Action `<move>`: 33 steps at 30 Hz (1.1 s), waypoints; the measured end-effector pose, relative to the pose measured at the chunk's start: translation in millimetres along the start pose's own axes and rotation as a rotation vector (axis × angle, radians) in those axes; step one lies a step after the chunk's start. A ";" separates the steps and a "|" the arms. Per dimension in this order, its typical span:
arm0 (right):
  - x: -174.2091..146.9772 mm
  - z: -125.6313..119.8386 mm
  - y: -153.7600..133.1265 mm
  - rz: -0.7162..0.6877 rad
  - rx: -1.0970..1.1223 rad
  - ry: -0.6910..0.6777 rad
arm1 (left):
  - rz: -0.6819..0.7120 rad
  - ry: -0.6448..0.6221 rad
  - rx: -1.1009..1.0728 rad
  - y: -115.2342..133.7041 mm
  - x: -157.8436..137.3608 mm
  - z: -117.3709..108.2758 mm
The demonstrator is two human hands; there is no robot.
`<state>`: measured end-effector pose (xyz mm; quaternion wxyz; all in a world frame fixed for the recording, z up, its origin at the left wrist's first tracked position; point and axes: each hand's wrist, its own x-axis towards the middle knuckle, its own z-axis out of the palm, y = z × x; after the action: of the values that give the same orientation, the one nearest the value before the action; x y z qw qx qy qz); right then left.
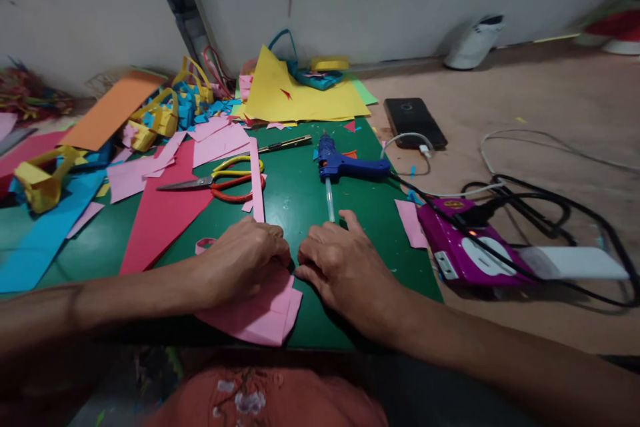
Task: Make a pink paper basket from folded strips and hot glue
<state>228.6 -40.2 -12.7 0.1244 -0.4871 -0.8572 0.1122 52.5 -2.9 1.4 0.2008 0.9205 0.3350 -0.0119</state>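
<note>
My left hand is closed near the front edge of the green board, its fingertips turned down and hidden. Beneath it lies pink paper, and a narrow pink paper strip runs out beyond its knuckles. My right hand is curled close beside it, thumb and fingers drawn together, one finger raised. Whatever either hand pinches is out of sight. Just past the right hand rests a blue glue gun with a clear glue stick in its back. Scissors with yellow and red handles lie beyond my left hand.
A magenta power box with black cables sits at right, near a phone on a white cable. Yellow sheets, red paper, blue paper and small yellow paper baskets cover the back and left.
</note>
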 end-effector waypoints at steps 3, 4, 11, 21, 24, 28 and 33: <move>-0.3 -0.4 -1.7 0.034 0.074 -0.014 | -0.004 0.086 0.014 3.8 -1.0 1.2; -0.2 -0.3 -2.4 0.046 0.085 -0.021 | -0.018 0.107 0.013 4.6 -1.2 1.8; 1.4 0.3 -5.0 0.054 0.046 -0.031 | -0.024 0.011 0.012 6.0 0.5 -2.1; 1.0 1.3 -3.5 0.047 0.023 -0.060 | 0.018 -0.040 0.070 7.7 11.0 -8.8; 1.6 1.4 -3.4 0.053 0.024 -0.077 | 0.095 0.014 0.057 3.8 11.6 -5.5; 2.2 0.7 -4.0 0.067 0.030 -0.094 | 0.160 0.028 0.072 1.1 11.1 -5.4; 2.1 0.8 -4.0 0.073 0.027 -0.107 | 0.286 0.059 0.141 -0.5 7.5 -1.9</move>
<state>224.0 -40.4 -12.0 0.0809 -0.5096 -0.8426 0.1540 57.8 2.8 1.9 0.1254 0.9706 0.2045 0.0206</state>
